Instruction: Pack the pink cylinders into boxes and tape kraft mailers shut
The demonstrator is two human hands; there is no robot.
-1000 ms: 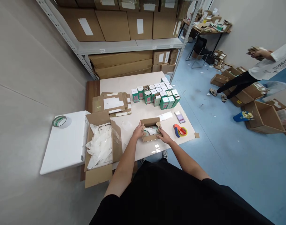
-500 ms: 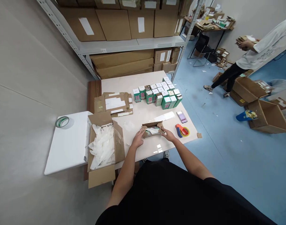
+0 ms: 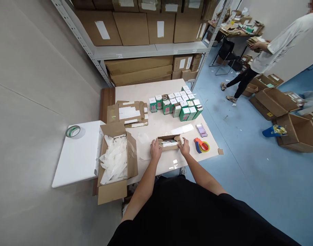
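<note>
A small brown cardboard box (image 3: 169, 142) lies near the front edge of the pale table (image 3: 156, 87), with white padding showing inside it. My left hand (image 3: 155, 150) grips its left end, fingers curled round the side flap. My right hand (image 3: 184, 147) presses on its right end in the same way. The flaps are folded partly inward over the padding.
Several green-and-white small boxes (image 3: 177, 104) stand in rows farther back. Flattened cardboard (image 3: 127, 112) lies at the left, an open carton of white bags (image 3: 115, 160) at the table's left edge. A tape dispenser (image 3: 201, 145) sits to the right. Another person (image 3: 264, 51) stands among cartons across the blue floor.
The box flaps have been folded further inward and both my hands have settled onto its ends. The other person has walked towards the back of the room.
</note>
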